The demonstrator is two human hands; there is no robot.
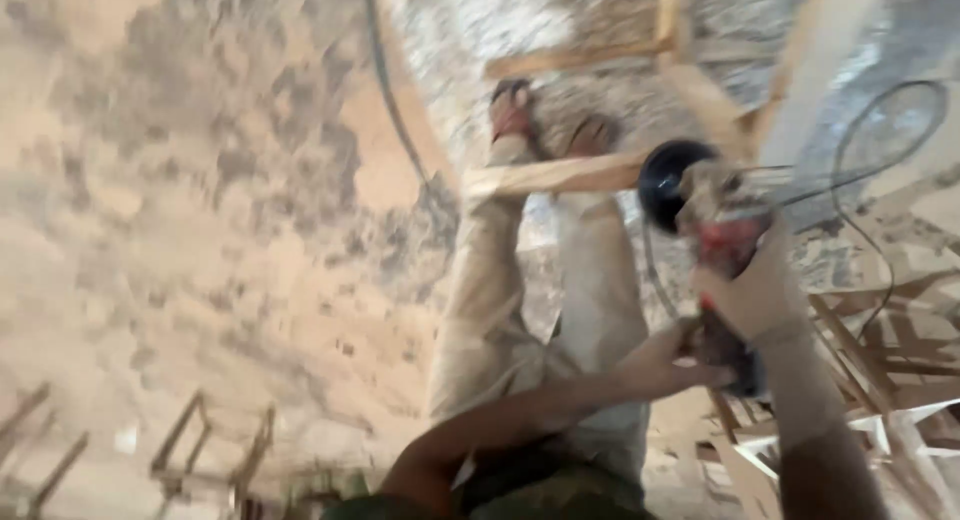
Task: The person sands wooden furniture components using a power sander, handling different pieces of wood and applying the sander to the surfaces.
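Blurred view down at a dusty floor [200, 230]. Small wooden frames [215, 450] lie lower left. At centre, the person's legs stand by a wooden strip [555, 175]. The left hand [665, 360] grips the rear of a red angle grinder [715, 250]; the right hand [755, 295] clasps its body. Wood offcuts [880, 350] crowd the right.

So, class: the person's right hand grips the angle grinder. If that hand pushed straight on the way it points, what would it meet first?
The right hand points up the picture along the angle grinder. Its black disc leads, so the wooden slat beside the disc would probably be met first; blur hides whether they touch.
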